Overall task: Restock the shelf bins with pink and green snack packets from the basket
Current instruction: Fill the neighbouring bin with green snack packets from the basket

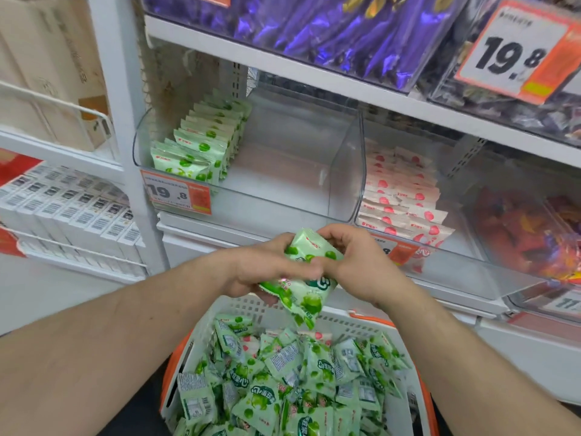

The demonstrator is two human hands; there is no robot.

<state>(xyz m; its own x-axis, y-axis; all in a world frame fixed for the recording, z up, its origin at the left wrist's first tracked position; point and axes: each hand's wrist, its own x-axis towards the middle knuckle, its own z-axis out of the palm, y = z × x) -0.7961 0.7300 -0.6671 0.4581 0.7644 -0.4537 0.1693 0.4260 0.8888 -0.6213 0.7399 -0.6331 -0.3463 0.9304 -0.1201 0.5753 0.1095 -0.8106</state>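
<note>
Both hands hold a small bunch of green snack packets [301, 287] above the basket [251, 306]. My left hand [261, 272] grips the bunch from the left and below; my right hand [355, 262] grips it from the right and top. The white and orange basket below is full of loose green packets [283, 372], with a few pink ones among them. On the shelf, a clear bin [283, 196] holds a row of green packets [204, 143] along its left side. The bin to its right holds stacked pink packets [402, 196].
An orange price tag [176, 193] reading 19.8 hangs on the green bin's front. Purple packets [330, 29] fill the shelf above. White boxes [69, 212] line the left shelving. A bin of red-orange sweets [528, 234] sits at the far right.
</note>
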